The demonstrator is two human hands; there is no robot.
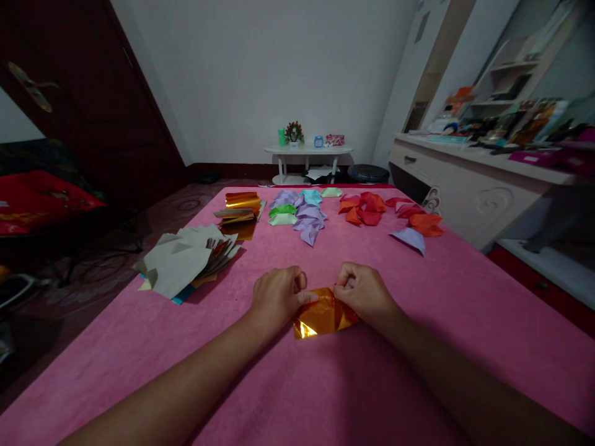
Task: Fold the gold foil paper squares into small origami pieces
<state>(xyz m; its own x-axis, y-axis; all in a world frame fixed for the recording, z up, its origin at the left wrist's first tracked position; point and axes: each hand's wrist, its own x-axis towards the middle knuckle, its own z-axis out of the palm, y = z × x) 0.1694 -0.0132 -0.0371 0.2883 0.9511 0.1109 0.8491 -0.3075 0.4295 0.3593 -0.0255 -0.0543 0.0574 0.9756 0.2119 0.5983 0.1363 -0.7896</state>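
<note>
A shiny gold foil paper [320, 316], creased and partly folded, lies on the pink cloth [260, 384] in front of me. My left hand [279, 294] has curled fingers and its thumb on the paper's upper left edge. At the upper right part of the sheet, my right hand [365, 288] pinches a fold between thumb and curled fingers. The undersides of the fingertips are hidden.
Loose paper sheets [181, 260] and a stack of gold foil paper [239, 214] lie to the left. Folded purple papers [309, 220], green ones [282, 217] and red and orange ones [365, 207] sit farther back. A white dresser [460, 186] stands on the right.
</note>
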